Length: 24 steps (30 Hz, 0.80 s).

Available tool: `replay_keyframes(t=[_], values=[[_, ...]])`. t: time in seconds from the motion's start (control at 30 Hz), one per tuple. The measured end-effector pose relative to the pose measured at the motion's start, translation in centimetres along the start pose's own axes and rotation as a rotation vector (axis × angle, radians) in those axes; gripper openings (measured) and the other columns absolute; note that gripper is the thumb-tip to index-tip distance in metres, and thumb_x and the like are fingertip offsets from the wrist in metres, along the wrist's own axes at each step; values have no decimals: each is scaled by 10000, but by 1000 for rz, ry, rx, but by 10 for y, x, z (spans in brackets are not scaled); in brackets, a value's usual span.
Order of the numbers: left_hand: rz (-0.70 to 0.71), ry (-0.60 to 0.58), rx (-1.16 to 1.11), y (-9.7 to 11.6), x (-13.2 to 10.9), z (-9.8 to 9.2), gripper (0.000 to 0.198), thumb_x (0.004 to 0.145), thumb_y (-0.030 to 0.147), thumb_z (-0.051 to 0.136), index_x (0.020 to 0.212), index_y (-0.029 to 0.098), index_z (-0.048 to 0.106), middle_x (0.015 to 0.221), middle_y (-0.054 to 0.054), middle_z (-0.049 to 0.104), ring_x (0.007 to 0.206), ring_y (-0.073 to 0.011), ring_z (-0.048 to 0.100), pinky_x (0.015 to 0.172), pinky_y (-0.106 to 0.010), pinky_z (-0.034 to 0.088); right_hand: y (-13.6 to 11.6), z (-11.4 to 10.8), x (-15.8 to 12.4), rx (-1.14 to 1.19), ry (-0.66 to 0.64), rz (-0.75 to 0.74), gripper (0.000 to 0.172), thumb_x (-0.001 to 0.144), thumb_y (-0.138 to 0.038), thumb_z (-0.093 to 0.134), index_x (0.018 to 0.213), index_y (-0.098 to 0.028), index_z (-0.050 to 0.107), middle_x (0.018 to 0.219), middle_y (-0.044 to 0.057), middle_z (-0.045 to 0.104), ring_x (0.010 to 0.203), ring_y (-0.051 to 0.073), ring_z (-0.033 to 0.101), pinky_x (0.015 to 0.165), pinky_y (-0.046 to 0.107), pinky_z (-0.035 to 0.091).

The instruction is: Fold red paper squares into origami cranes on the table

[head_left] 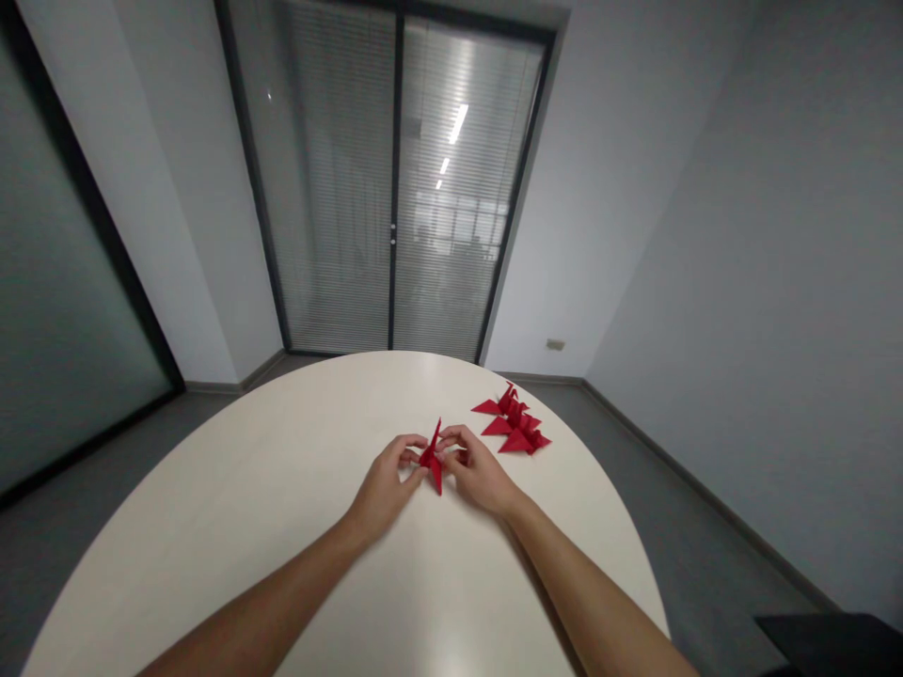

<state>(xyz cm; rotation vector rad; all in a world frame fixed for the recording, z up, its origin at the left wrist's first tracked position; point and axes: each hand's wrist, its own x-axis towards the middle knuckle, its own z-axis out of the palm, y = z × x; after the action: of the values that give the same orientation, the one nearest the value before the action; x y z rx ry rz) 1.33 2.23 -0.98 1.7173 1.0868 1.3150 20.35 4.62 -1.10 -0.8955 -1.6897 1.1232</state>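
Both hands meet over the middle of a round white table (246,527). Between them stands a small folded red paper piece (432,458), pointed at top and bottom. My left hand (387,484) pinches its left side with curled fingers. My right hand (474,467) pinches its right side the same way. Just beyond my right hand, on the table, lies a cluster of finished folded red paper figures (514,423) with pointed wings.
The table's far edge curves close behind the red figures. Behind it stand glass doors with closed blinds (395,188). Grey floor surrounds the table, with a dark object (832,644) at the lower right corner.
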Motion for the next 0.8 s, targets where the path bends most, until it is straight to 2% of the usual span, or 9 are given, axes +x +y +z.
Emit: replay_keyframes(t=[0.1,0.23,0.3,0.4,0.53,0.67,0.8], values=[[-8,-34,-4,0,0,-2,329,753,156,647,1078,196,620,1055,-61,701,881,-188,660,839,-343,506,-2,0,-2,40,-53,23,418,840,-381,705,1179,-233,511,1121,59,614,802,132,623,747,306,513],[-16,-75,11,-4,2,-4,326,749,186,679,1072,195,639,1070,-67,710,904,-198,657,843,-348,505,-4,-1,-4,96,-129,70,671,719,-296,821,1284,-250,462,1238,88,575,923,169,637,812,350,537],[-21,-113,-3,-6,2,-5,348,751,192,683,1096,200,640,1115,-75,705,974,-214,655,870,-359,507,-3,-1,-4,87,-120,61,689,714,-258,816,1299,-245,451,1235,88,572,941,167,632,844,361,534],[5,-142,-13,-7,2,-6,365,767,178,664,1130,206,644,1191,-82,679,1116,-236,616,976,-404,478,-1,-1,-3,101,-94,46,630,746,-223,759,1286,-241,435,1199,81,579,930,157,634,837,349,532],[72,-185,-35,-7,3,-8,377,771,117,627,1135,205,664,1262,-101,632,1203,-237,569,1073,-430,422,0,-2,-2,138,-88,4,497,749,-171,693,1180,-248,457,1139,55,622,968,164,645,855,335,516],[105,-210,-63,-7,4,-9,403,766,98,626,1151,210,669,1282,-107,596,1222,-230,552,1085,-414,427,0,-4,-1,37,-65,0,273,778,-161,628,1032,-211,540,1010,36,676,947,182,656,857,338,510],[91,-204,-60,-8,4,-10,379,767,116,646,1136,201,675,1230,-104,609,1180,-226,575,1055,-402,461,-1,-7,-1,-42,-86,-21,230,806,-155,598,1033,-181,626,999,50,704,945,197,666,900,363,504]])
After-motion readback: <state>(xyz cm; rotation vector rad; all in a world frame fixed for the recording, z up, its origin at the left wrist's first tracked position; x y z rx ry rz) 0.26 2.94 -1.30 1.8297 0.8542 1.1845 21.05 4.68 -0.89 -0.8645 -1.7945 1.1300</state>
